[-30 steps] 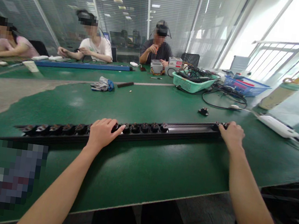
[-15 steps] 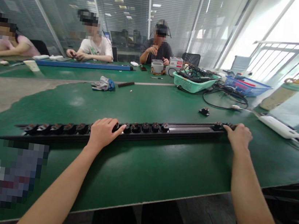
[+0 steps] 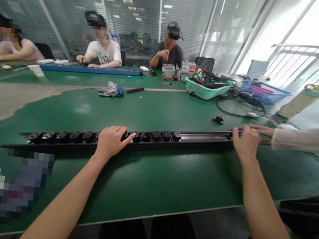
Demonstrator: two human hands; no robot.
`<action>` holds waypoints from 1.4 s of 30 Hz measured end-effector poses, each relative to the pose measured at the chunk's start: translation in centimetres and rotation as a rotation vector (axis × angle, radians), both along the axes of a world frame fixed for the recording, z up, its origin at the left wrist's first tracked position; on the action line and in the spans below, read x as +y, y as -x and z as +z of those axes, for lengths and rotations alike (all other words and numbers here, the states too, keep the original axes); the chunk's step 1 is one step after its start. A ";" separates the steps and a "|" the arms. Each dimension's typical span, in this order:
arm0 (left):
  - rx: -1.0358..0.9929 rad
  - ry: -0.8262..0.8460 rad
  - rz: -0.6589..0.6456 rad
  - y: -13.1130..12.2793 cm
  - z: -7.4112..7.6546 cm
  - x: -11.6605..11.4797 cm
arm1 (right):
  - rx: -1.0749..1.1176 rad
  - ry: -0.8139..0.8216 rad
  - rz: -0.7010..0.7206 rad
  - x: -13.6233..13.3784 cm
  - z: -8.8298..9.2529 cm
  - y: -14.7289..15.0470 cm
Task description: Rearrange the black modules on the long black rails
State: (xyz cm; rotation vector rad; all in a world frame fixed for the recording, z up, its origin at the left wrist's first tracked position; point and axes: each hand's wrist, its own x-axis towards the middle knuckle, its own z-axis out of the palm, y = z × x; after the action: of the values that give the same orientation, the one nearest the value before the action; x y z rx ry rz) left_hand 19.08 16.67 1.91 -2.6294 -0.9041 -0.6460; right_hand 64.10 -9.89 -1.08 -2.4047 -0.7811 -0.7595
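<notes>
A long black power strip (image 3: 204, 137) lies opened lengthwise across the green table, slightly raised toward its right end. Black socket modules (image 3: 156, 136) sit in a row along its left and middle parts, and a bare metallic channel shows farther right. My left hand (image 3: 112, 140) is closed over the middle of the strip, its thumb resting by the sockets. At the right end, my right hand (image 3: 246, 142) grips the strip, its fingertips partly hidden. Another person's hand (image 3: 265, 131) reaches in behind it; whether it touches the strip is unclear.
A loose black part (image 3: 218, 119) lies beyond the strip. Farther back are a green basket (image 3: 206, 91) of cables, a blue basket (image 3: 264, 95) and a glove (image 3: 112, 89). The other person's light sleeve (image 3: 306, 139) crosses from the right. Several people sit opposite.
My right hand has shifted a little left along the strip's end. Another person's hand and sleeve have come in from the right. My left hand keeps its place on the strip.
</notes>
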 end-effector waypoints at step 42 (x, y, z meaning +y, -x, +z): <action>0.014 0.012 0.019 -0.1 0.1 -0.3 | 0.303 0.171 0.584 10.7 1.6 18.4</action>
State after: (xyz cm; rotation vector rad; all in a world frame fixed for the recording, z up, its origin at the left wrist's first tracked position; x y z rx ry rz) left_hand 19.13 16.37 2.02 -2.6296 -0.9306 -0.6183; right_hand 45.65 0.81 0.52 -2.1747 -1.3641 -0.0977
